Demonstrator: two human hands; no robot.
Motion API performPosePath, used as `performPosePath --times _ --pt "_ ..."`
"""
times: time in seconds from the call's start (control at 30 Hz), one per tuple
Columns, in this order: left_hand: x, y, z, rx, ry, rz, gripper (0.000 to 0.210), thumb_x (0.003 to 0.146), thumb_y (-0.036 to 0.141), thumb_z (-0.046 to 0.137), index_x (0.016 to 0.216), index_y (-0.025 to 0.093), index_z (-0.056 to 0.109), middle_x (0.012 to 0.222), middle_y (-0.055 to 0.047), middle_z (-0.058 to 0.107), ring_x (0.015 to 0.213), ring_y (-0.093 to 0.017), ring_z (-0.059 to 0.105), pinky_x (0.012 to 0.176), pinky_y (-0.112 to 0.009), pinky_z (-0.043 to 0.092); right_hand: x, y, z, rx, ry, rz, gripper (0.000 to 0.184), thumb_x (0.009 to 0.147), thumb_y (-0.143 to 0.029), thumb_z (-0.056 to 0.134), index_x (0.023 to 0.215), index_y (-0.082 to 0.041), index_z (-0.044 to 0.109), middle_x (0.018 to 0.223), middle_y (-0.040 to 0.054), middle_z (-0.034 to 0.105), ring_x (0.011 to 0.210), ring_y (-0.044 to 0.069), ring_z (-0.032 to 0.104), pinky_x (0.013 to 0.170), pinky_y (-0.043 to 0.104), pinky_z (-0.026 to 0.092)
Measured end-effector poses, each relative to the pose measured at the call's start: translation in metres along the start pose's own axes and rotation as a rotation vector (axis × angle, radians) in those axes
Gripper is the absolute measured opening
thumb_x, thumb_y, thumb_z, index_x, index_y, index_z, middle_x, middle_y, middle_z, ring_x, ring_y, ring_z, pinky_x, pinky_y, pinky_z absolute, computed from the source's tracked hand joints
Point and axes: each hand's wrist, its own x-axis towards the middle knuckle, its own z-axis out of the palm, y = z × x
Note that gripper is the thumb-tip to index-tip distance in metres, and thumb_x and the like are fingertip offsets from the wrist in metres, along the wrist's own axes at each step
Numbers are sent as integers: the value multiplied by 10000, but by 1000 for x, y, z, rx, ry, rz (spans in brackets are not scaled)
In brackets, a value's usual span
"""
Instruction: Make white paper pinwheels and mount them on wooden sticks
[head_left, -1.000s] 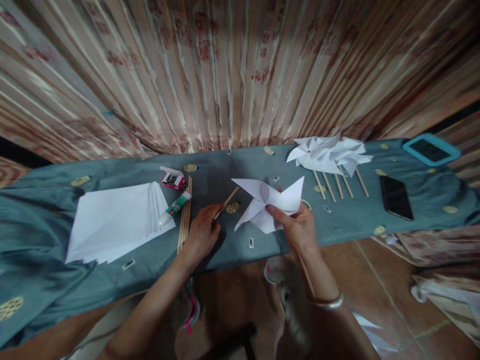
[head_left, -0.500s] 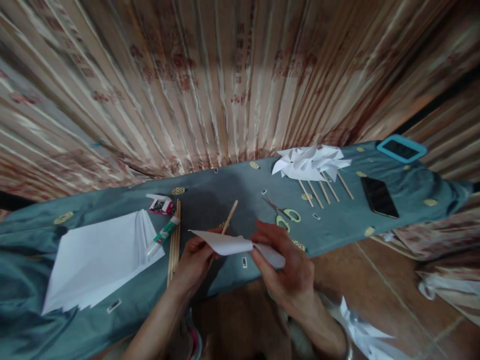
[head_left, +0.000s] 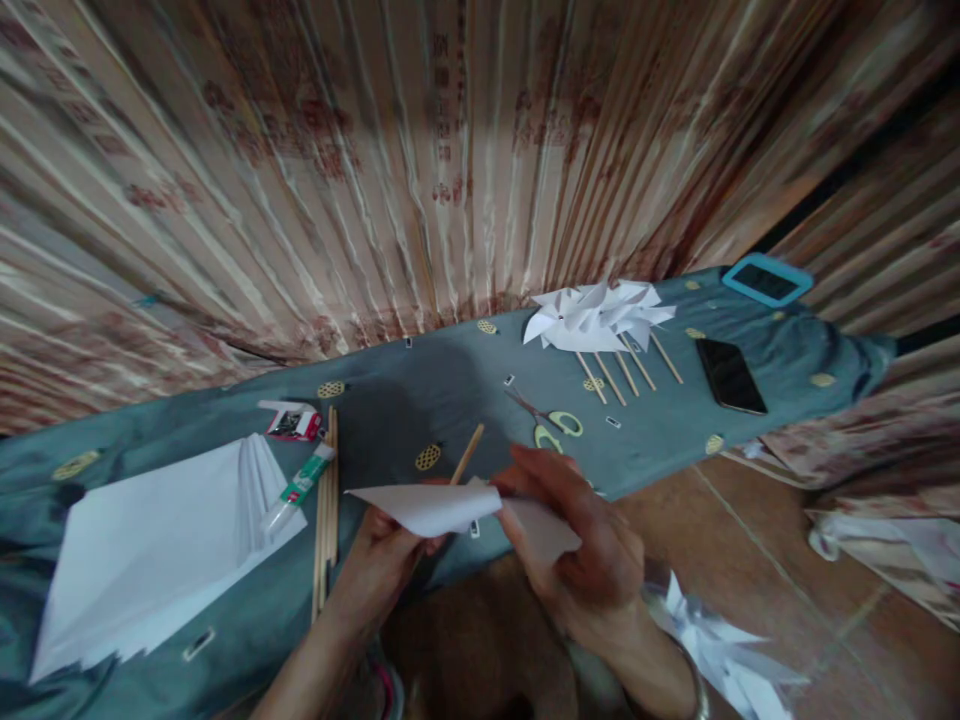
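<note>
A folded white paper piece [head_left: 431,508] is held in the air over the near edge of the worktop [head_left: 420,390], away from both ends, and is seen almost edge-on, its length stretched from left to right between the two hands. Its right part is pinched by the right hand [head_left: 585,540], whose thumb and fingers are closed on the paper close to its middle; whether anything small is also held there cannot be told.

A wooden stick [head_left: 468,452] is set behind the paper, on the side of the worktop's far edge. Its long axis is slanted across that of the paper: the visible end is pointed toward the far edge and slightly to the right, while the lower length is hidden by the paper. The left hand [head_left: 379,565] is the nearer of the two to the stick, which appears to be gripped in its closed fingers, though the contact itself is covered. Whether stick and paper are touching cannot be made out.

Beyond the right hand, toward the far edge, scissors [head_left: 547,416] are laid; toward the left end, a bundle of sticks [head_left: 324,530] is placed near the left hand.
</note>
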Motion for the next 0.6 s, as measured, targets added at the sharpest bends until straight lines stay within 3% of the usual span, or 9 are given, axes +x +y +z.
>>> performPosePath --times 0.1,0.3,0.5,0.6 --pt "-1 -2 -1 -39 84 -35 350 517 296 849 817 155 739 675 -20 685 562 -122 558 514 -202 425 0 -2 -1 11 -44 -33 596 868 -89 560 1427 -243 422 990 -10 770 931 178 735 923 333 604" --pt "1 -5 -6 -22 27 24 323 517 322 859 737 135 713 486 32 561 455 -79 446 453 -181 347 0 -2 0 24 -8 -41 584 880 -100 554 1431 -235 418 982 -3 767 937 173 733 924 303 605" --pt "0 5 -4 18 -67 -10 287 568 360 848 699 136 726 675 -23 674 587 -118 559 544 -205 433 2 -8 -2 27 -51 -53 568 876 -60 516 1419 -193 420 976 20 772 942 176 737 923 306 605" --pt "1 7 -4 32 -55 -46 322 563 376 856 754 137 755 710 -36 701 606 -127 581 542 -203 433 2 -10 -1 54 -56 -105 513 887 -69 503 1389 -160 444 957 45 773 950 196 737 897 342 618"
